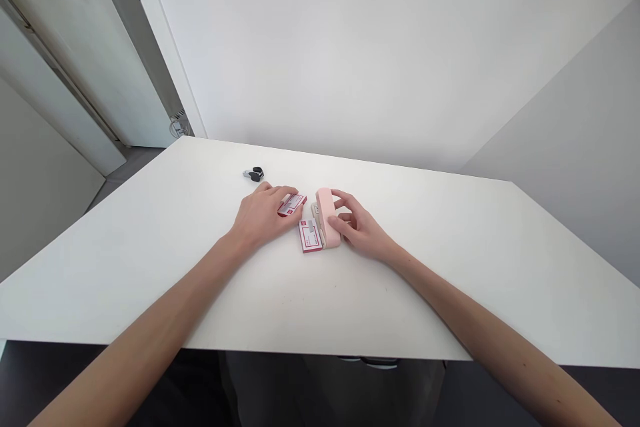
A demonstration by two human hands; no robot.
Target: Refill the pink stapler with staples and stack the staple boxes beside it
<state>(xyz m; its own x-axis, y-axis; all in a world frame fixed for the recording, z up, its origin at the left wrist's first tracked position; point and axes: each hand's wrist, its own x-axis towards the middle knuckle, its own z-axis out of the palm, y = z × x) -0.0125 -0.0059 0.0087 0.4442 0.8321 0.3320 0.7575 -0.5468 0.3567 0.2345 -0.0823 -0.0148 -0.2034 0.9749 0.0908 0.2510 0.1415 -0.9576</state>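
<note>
Near the middle of a smooth white tabletop (pixel 450 213) are two small, flat red-and-white cardboard boxes; their contents are hidden. The left hand (pixel 265 213), fingers curled, grips the farther box (pixel 294 203) between thumb and fingers. The nearer box (pixel 311 237) lies flat, right up against one long pale-pink desk device with a beige base (pixel 327 208); whether they touch is unclear. The right hand (pixel 363 230), partly curled, grasps the device's right side, thumb on the pink body. Beyond the left hand lies one small black-and-silver tool (pixel 257 174).
</note>
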